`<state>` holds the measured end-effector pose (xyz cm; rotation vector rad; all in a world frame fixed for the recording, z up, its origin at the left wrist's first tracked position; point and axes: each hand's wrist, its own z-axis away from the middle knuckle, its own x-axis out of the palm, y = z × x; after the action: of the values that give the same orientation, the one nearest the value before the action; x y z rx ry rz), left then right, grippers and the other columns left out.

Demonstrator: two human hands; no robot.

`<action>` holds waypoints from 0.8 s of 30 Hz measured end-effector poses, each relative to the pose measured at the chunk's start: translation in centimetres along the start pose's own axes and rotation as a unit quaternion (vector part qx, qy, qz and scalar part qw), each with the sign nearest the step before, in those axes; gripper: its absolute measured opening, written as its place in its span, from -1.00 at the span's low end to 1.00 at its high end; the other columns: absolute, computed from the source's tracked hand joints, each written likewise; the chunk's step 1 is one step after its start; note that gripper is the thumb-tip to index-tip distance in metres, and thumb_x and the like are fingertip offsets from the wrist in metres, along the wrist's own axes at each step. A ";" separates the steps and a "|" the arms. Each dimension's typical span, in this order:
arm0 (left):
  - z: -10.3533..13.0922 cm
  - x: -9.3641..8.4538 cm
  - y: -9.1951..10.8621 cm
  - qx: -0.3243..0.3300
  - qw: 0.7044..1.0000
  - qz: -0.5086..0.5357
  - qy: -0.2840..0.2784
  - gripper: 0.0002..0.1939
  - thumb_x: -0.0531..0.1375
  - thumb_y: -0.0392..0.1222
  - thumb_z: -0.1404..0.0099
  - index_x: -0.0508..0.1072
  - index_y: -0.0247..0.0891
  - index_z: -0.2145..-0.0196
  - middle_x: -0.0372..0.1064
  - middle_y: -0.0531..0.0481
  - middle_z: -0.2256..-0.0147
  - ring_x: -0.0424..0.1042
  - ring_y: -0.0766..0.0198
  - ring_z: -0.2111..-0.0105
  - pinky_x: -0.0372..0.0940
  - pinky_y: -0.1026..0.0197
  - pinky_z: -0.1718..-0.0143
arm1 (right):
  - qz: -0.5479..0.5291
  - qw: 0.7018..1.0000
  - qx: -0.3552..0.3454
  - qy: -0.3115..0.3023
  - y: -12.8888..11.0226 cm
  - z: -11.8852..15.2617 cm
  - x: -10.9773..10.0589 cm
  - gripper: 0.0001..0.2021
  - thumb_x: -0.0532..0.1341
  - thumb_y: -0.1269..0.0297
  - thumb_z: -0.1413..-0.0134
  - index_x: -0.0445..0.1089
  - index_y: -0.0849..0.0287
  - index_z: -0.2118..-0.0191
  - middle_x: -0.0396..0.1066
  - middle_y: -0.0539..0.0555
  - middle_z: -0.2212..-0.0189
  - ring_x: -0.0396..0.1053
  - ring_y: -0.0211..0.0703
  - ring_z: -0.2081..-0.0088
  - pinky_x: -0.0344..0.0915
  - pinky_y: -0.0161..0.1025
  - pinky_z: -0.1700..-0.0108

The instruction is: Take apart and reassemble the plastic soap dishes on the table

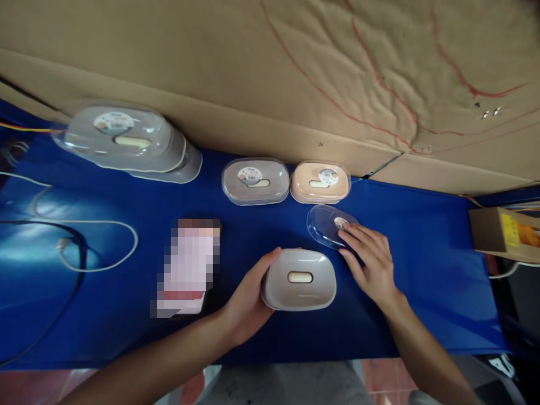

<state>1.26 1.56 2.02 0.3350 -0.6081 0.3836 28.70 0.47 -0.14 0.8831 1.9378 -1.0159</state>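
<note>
My left hand (253, 298) is closed on the left side of a lidless grey plastic box (301, 295), its thumb along the rim. The box is tilted so its inside faces me; a cream oval piece (300, 277) shows in a slot at its bottom. Beyond its right end, my right hand (373, 264) has its fingertips on a clear plastic lid (323, 228) with a round sticker, thumb by the lid's near edge. Behind stand a lidded grey box (274, 194) and a lidded peach box (300, 180), side by side.
Larger lidded grey boxes (156, 149) are stacked at the back left. A phone (189, 264) with a blurred screen lies left of my left hand. Cables (105, 222) cross the blue tabletop (417, 242). Brown cardboard (253, 67) walls the back; a small carton (487, 230) stands at right.
</note>
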 end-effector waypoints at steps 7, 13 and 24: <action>-0.7 0.0 0.1 -0.009 0.999 0.026 -0.042 -0.50 0.18 0.18 -0.46 0.64 -0.29 -0.03 0.67 -0.14 0.08 0.61 0.04 0.06 0.44 0.14 0.05 | -0.185 0.978 -0.089 -0.026 -3.6 1.0 -0.4 -0.68 0.29 0.41 -0.37 0.48 0.13 -0.18 0.58 0.18 -0.06 0.53 0.02 -0.11 0.44 0.03 -0.08; -1.0 -0.3 0.0 0.014 0.998 0.012 -0.068 -0.42 0.21 0.21 -0.44 0.54 -0.23 -0.20 0.64 -0.17 -0.02 0.56 -0.05 -0.08 0.38 0.03 -0.11 | -0.139 0.977 -0.159 -0.036 -4.6 2.1 0.0 -0.62 0.35 0.52 -0.29 0.51 0.11 -0.16 0.62 0.09 -0.07 0.50 -0.07 -0.15 0.37 0.01 -0.22; -0.6 -0.8 0.0 0.055 0.993 -0.023 -0.102 -0.36 0.32 0.22 -0.33 0.51 -0.20 -0.22 0.53 -0.22 -0.19 0.45 -0.12 -0.22 0.33 -0.05 -0.19 | -0.072 0.981 -0.174 -0.043 -5.1 2.3 0.2 -0.71 0.36 0.34 -0.33 0.53 -0.08 -0.10 0.63 -0.07 -0.05 0.49 -0.16 -0.18 0.26 -0.03 -0.38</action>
<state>0.94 1.64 1.13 0.4965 -0.7805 0.3410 25.05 -3.74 0.56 0.5015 2.0449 -0.7481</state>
